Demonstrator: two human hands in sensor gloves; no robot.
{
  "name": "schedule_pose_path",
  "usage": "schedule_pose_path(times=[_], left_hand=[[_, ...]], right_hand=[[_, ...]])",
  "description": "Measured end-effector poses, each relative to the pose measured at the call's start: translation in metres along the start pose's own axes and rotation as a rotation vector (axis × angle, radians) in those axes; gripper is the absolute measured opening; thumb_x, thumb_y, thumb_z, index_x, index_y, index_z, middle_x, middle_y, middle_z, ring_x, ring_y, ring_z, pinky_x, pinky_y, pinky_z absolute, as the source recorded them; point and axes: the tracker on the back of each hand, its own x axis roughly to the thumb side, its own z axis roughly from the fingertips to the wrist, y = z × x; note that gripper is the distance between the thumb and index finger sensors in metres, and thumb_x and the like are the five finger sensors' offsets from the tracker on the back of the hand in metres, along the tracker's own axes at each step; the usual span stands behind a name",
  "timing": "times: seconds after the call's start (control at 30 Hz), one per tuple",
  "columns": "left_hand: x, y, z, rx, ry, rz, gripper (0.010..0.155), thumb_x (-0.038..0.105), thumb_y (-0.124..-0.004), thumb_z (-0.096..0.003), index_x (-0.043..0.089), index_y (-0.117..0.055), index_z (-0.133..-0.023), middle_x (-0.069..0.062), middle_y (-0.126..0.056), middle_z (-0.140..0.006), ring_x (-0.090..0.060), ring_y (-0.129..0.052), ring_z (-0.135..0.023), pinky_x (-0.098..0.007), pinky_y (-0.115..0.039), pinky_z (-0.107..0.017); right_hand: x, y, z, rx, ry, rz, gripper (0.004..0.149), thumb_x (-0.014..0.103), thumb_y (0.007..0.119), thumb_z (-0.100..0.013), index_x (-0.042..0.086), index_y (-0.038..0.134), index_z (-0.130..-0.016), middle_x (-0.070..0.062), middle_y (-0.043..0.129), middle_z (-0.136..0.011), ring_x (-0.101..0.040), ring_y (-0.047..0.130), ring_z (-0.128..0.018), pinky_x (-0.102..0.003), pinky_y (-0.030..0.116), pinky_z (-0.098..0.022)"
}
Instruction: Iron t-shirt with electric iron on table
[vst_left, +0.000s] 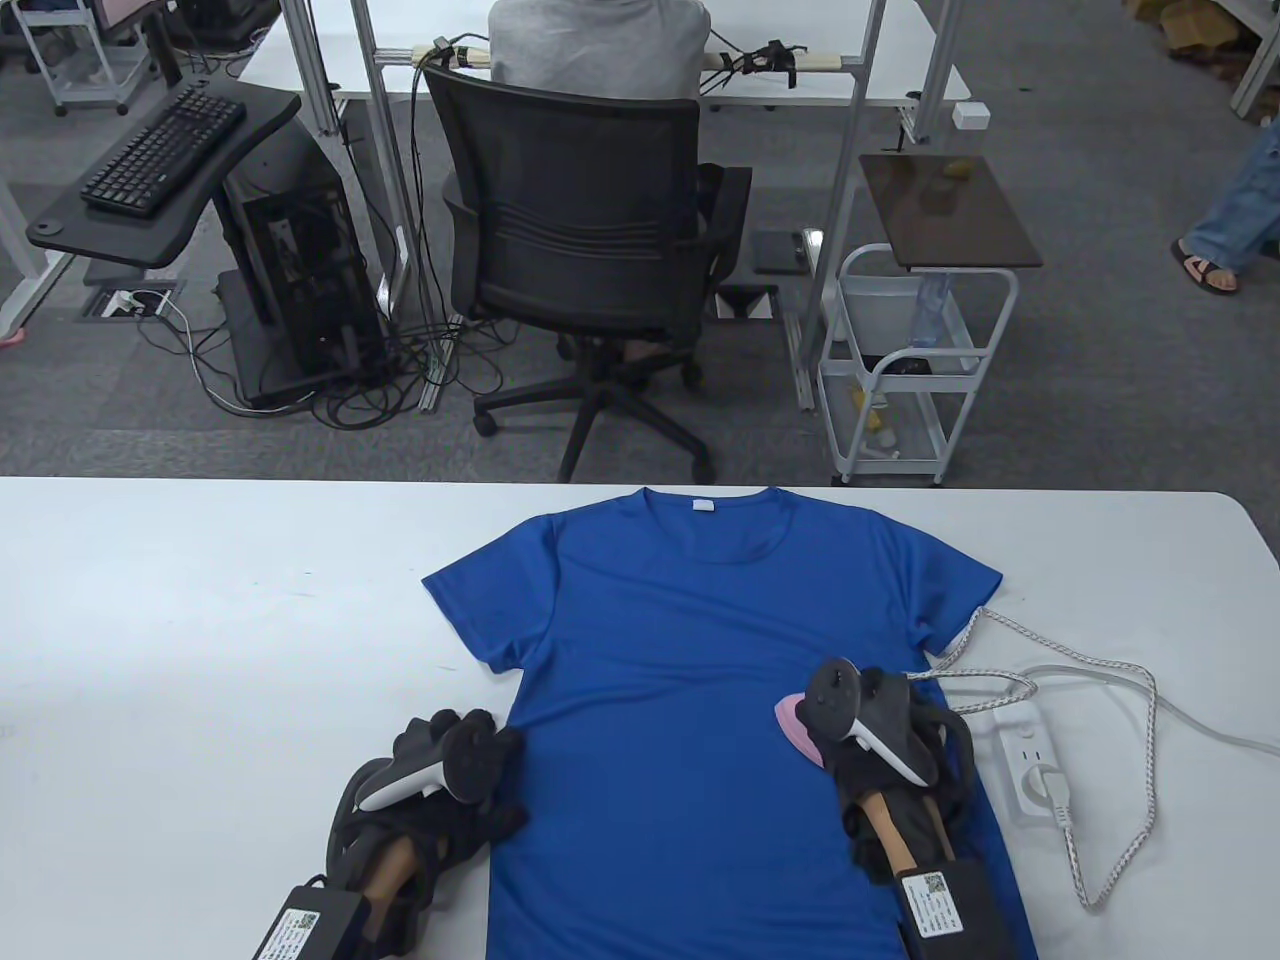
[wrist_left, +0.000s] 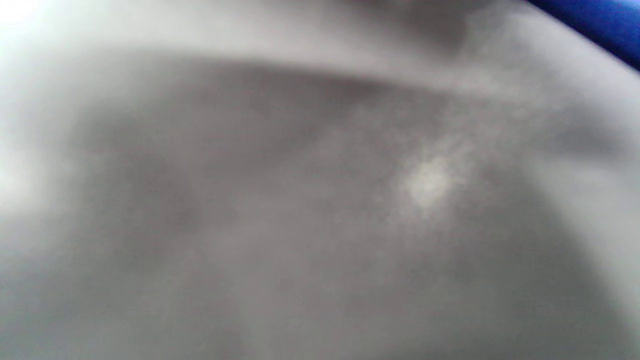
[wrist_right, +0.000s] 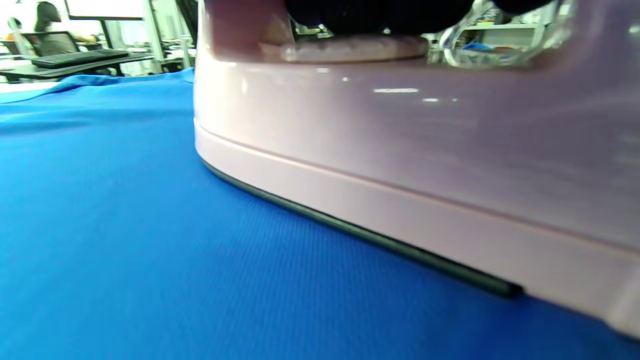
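A blue t-shirt (vst_left: 690, 700) lies flat on the white table (vst_left: 200, 620), collar toward the far edge. My right hand (vst_left: 880, 740) holds a pink electric iron (vst_left: 797, 722) that sits on the shirt's lower right part; only its pink tip shows past the tracker. In the right wrist view the iron's pink body (wrist_right: 400, 150) rests with its soleplate flat on the blue cloth (wrist_right: 125, 240). My left hand (vst_left: 470, 775) rests at the shirt's left side edge, fingers touching the cloth. The left wrist view is a grey blur with a sliver of blue shirt (wrist_left: 605, 20).
The iron's braided cord (vst_left: 1120, 760) loops over the table to a white power strip (vst_left: 1035, 770) right of the shirt. A second white cable (vst_left: 1190, 720) runs to the right edge. Beyond the table stand an office chair and a white cart.
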Motion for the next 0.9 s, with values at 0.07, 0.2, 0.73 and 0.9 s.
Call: schedule_pose_path(times=[0.07, 0.2, 0.73, 0.9], left_hand=[[0.0, 0.0, 0.0, 0.0, 0.0, 0.001, 0.08, 0.063, -0.047, -0.047, 0.037, 0.001, -0.106, -0.003, 0.011, -0.11, -0.04, 0.01, -0.102, -0.065, -0.005, -0.068], [0.0, 0.0, 0.0, 0.002, 0.004, -0.001, 0.08, 0.063, -0.047, -0.047, 0.036, 0.001, -0.106, -0.003, 0.011, -0.11, -0.04, 0.01, -0.102, -0.065, -0.006, -0.069], [0.001, 0.0, 0.0, 0.009, 0.003, -0.003, 0.08, 0.062, -0.048, -0.0471, 0.036, -0.001, -0.106, -0.004, 0.009, -0.111, -0.041, 0.008, -0.102, -0.065, -0.008, -0.069], [0.001, 0.0, 0.0, 0.005, 0.003, 0.006, 0.08, 0.062, -0.048, -0.0473, 0.036, -0.001, -0.106, -0.004, 0.01, -0.111, -0.04, 0.009, -0.102, -0.064, -0.007, -0.068]], right_hand=[[-0.002, 0.0, 0.008, 0.015, -0.028, -0.004, 0.066, 0.051, 0.057, -0.045, 0.015, 0.053, -0.101, -0.014, 0.073, -0.081, -0.039, 0.078, -0.063, -0.062, 0.063, -0.057], [-0.007, 0.001, 0.019, 0.021, -0.054, -0.007, 0.066, 0.051, 0.057, -0.045, 0.016, 0.053, -0.101, -0.014, 0.074, -0.081, -0.039, 0.077, -0.063, -0.062, 0.063, -0.057], [-0.019, -0.003, -0.021, 0.004, 0.186, -0.024, 0.067, 0.05, 0.057, -0.044, 0.015, 0.054, -0.1, -0.014, 0.074, -0.081, -0.039, 0.078, -0.062, -0.062, 0.063, -0.058], [-0.023, -0.004, -0.032, -0.009, 0.233, -0.016, 0.067, 0.051, 0.057, -0.044, 0.016, 0.054, -0.1, -0.014, 0.075, -0.08, -0.038, 0.079, -0.061, -0.062, 0.064, -0.057]])
